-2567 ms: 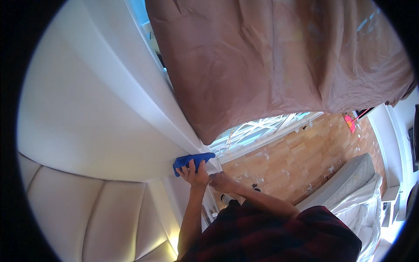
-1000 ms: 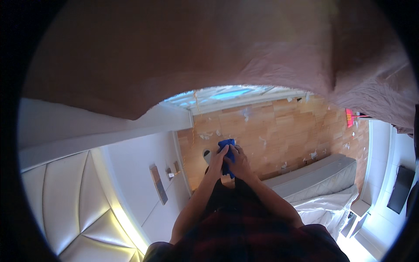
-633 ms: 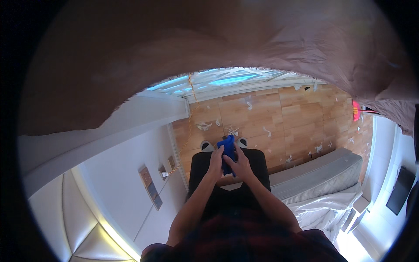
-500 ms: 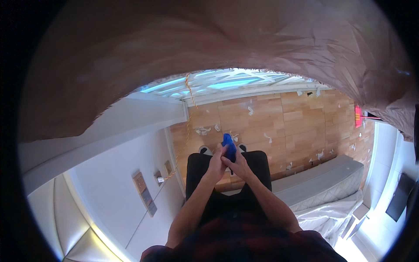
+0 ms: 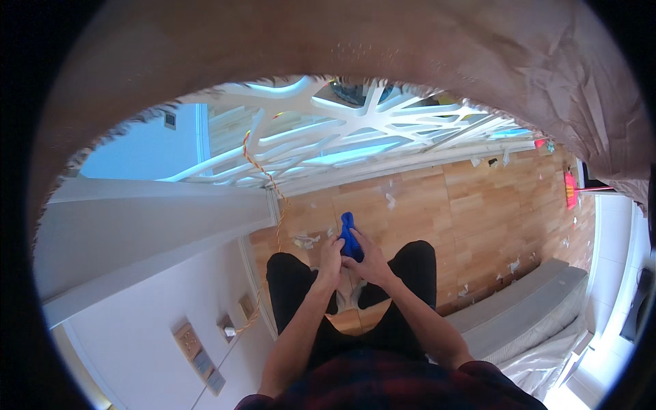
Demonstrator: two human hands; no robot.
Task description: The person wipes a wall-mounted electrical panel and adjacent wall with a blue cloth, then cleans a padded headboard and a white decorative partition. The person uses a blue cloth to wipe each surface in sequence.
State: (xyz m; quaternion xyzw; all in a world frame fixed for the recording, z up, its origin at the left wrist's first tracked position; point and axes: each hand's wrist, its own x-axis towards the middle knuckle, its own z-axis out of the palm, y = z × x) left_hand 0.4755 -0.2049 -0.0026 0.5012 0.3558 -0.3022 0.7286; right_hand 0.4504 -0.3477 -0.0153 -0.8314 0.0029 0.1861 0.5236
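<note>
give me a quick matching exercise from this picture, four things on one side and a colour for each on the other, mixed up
Things:
1. cloth
2. floor
3. lattice screen
4. trousers

Colours:
A. white
B. black
C. blue
D. light brown wood

Pairs: 1-C, 2-D, 3-A, 4-B. Both the left hand and the right hand hold the cloth.

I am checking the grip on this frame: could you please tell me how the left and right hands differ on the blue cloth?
The left hand sits at the lower left edge of the blue cloth, its fingers curled; the right hand lies beside and under the cloth, thumb along it. The left hand looks narrower, the right broader. Both touch the cloth, held together above the wooden floor.
</note>
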